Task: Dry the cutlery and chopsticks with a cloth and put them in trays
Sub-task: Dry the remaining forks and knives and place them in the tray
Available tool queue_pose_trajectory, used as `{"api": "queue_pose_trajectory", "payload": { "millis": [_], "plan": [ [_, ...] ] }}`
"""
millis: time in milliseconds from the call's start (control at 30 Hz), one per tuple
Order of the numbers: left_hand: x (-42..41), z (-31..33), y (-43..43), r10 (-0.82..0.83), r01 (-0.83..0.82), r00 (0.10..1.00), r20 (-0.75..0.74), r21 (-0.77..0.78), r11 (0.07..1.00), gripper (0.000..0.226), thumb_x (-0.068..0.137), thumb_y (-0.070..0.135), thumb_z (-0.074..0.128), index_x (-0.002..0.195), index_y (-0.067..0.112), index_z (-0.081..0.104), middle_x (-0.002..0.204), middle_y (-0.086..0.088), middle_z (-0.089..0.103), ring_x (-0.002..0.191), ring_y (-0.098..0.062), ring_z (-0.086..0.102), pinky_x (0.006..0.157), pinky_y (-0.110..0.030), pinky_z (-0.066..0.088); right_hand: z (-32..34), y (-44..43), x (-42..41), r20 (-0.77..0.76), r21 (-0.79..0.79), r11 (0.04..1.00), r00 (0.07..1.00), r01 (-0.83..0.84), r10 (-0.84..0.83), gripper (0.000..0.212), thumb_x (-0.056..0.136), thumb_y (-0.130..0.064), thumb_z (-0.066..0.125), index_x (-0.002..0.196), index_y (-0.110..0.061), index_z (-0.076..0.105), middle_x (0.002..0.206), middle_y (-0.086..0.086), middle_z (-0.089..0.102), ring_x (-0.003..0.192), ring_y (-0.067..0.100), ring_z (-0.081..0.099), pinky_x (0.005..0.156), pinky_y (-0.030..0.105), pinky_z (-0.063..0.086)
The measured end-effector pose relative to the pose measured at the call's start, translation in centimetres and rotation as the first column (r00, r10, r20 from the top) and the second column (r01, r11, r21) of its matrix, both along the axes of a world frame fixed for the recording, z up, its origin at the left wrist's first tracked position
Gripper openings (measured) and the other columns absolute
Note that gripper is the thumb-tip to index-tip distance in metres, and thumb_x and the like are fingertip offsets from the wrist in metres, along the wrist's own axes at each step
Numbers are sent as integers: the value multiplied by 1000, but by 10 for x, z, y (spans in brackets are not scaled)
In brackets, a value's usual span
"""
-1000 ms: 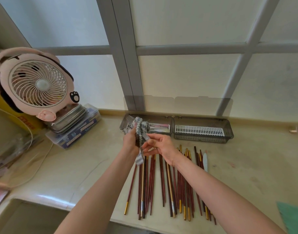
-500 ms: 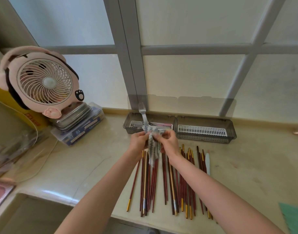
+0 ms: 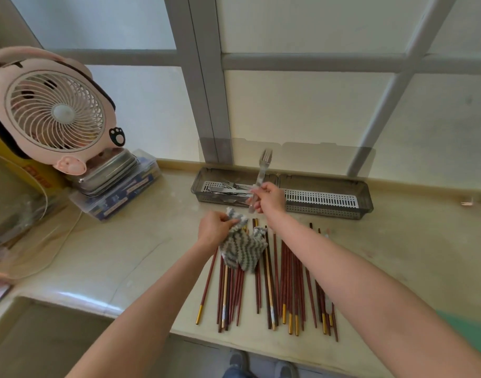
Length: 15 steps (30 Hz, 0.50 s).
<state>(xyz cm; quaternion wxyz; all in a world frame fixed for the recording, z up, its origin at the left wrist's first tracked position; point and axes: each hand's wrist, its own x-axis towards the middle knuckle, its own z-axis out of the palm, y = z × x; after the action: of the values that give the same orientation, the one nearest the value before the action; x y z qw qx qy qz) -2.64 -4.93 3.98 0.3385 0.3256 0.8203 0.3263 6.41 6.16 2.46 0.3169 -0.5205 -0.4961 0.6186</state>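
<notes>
Item, far left: pink fan (image 3: 54, 110), perched on stacked tins and boxes; nothing to do with my job.

Item: my left hand (image 3: 216, 227), fingers closed on the top of the striped cloth (image 3: 243, 248). The rest of the cloth drapes down over the chopsticks. I read this as holding the cloth ready for the next piece.

Item: chopsticks (image 3: 283, 279), a loose fan of dark red sticks lying on the counter (image 3: 119, 255), near the edge, none in a tray yet.

Item: left tray (image 3: 206, 186), against the window sill, already holding metal cutlery.

Item: my right hand (image 3: 269, 197), pinched on the handle of a fork (image 3: 262, 170), tines up, clear of the cloth and above the left tray. Presumably wiped and headed in there.

Item: right tray (image 3: 323, 200), just beside the left one; looks empty, likely kept for the chopsticks.
</notes>
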Motion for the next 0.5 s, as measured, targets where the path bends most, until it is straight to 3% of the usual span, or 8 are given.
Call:
{"api": "queue_pose_trajectory", "payload": {
  "millis": [100,200,267,300,367,433,500],
  "plan": [
    [-4,-7,-11,38,-44,994,99,58,997,38,84,32,67,79,-6,65,83,-20,67,86,-31,65,81,-46,52,-8,25,-2,383,224,955,919,-194,96,15,95,-16,55,99,-6,66,89,4,67,65,12,60,59,24,49],
    [-4,-5,-17,10,-25,987,158,89,996,42,84,32,66,88,-9,64,88,-25,68,89,-36,66,82,-52,53,-17,45,-7,713,319,824,691,-469,117,14,97,-17,51,90,-16,64,86,-2,59,79,17,59,66,24,45],
    [-4,-3,-20,38,-60,980,193,107,993,43,84,32,66,90,-10,63,90,-26,67,86,-34,67,82,-50,54,-20,62,-20,785,293,789,607,-540,123,15,97,-17,50,91,-17,64,95,4,65,92,23,63,76,31,50],
    [-2,-1,-24,50,-76,975,216,118,990,43,85,32,65,91,-10,63,89,-25,68,83,-31,68,79,-45,54,-22,66,-23,792,281,780,595,-559,140,17,96,-20,53,107,-17,65,111,8,65,104,26,62,87,34,51],
    [2,-1,-25,59,-94,964,259,126,988,41,85,31,65,89,-10,63,84,-22,67,74,-21,65,70,-36,52,-29,82,-29,825,196,768,526,-609,207,46,92,-27,59,137,-22,49,141,9,47,125,29,49,101,38,42],
    [3,1,-26,90,-139,947,309,140,980,35,86,28,64,83,-7,65,75,-14,66,66,-14,64,62,-26,49,-34,88,-30,842,161,752,487,-639,234,52,92,-25,60,141,-24,43,146,8,40,129,28,45,102,37,40],
    [0,5,-31,114,-192,912,395,166,967,23,89,23,61,81,2,67,72,-8,69,62,-10,66,56,-20,52,-34,83,-22,820,247,735,540,-632,189,42,93,-18,54,135,-23,51,141,6,45,123,24,50,96,33,43]
  ]
}}
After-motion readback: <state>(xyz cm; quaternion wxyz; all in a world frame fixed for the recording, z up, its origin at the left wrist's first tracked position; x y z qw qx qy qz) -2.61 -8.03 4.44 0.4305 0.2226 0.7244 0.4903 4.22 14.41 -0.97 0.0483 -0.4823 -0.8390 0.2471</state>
